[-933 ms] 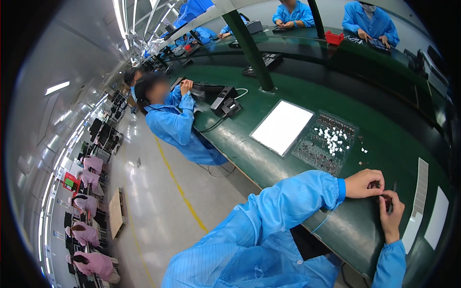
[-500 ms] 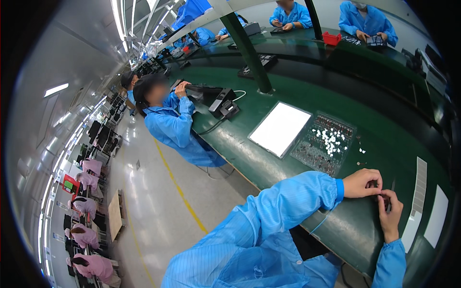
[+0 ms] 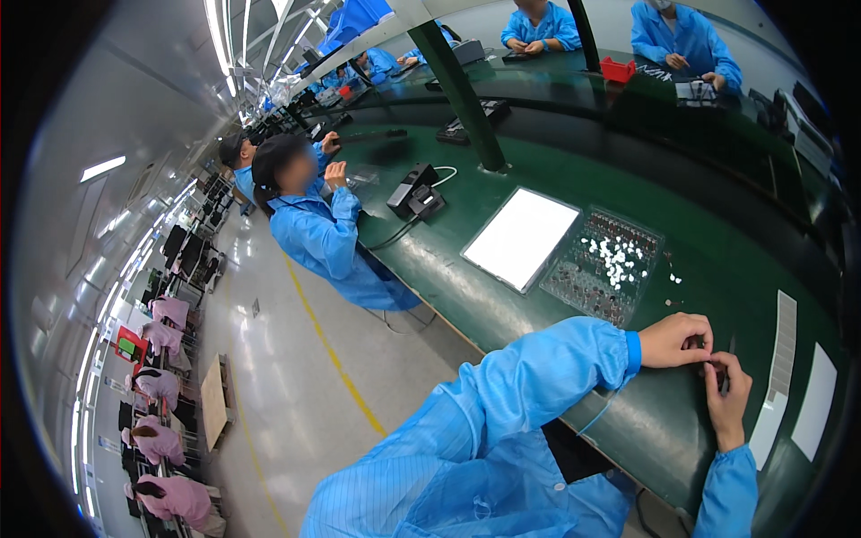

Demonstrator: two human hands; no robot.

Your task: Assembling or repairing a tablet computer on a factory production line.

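Head view: left hand [image 3: 674,341] and right hand [image 3: 726,394], fingertips together, each grip pinched on something tiny, indiscernible, above green bench [image 3: 538,305].

Desk [image 3: 502,296]: green, smooth, glossy surface. Tray [image 3: 603,264]: clear, shiny plastic. Sleeve [image 3: 538,377]: blue, thin cloth, faintly sheened; light panel [image 3: 522,237]: matt white.

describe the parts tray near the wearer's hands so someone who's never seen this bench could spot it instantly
Start at the long green workbench and find the glowing white light panel lying flat on it. The parts tray lies right beside that panel, between it and the person's left hand. It is the only clear, gridded tray there, with small white pieces clustered in its cells; the nearby white strips are plain and flat.
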